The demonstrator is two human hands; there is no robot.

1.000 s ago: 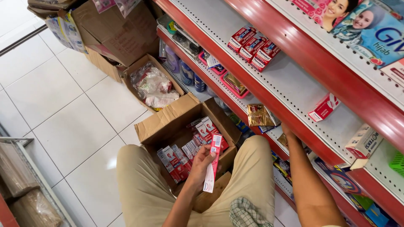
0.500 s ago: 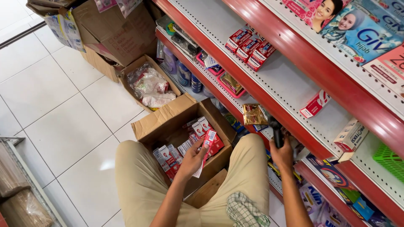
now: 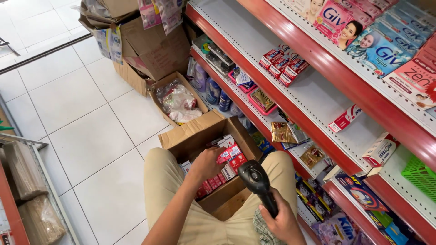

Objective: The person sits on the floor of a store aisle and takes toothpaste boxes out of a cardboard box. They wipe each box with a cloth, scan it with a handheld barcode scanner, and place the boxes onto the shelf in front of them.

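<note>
I crouch over an open cardboard box [image 3: 190, 136] between my knees, filled with several red and white boxed products [image 3: 229, 156]. My left hand [image 3: 206, 164] reaches down into the box and rests on the red packs, fingers curled over them. My right hand [image 3: 284, 222] grips the handle of a black handheld barcode scanner [image 3: 256, 179], whose head points toward the box. Whether the left hand has closed on a pack is hidden by the hand itself.
A red and white shelf unit [image 3: 327, 90] runs along the right with small boxes and sachets. A second open carton [image 3: 175, 97] with plastic bags stands behind, more cartons [image 3: 145, 45] beyond it. White floor tiles [image 3: 77, 118] lie to the left, wrapped bundles [image 3: 27, 190] at the left edge.
My left hand lowered the long red and white pack into the box. My right hand came back from the shelf and now holds the black scanner above my knee.
</note>
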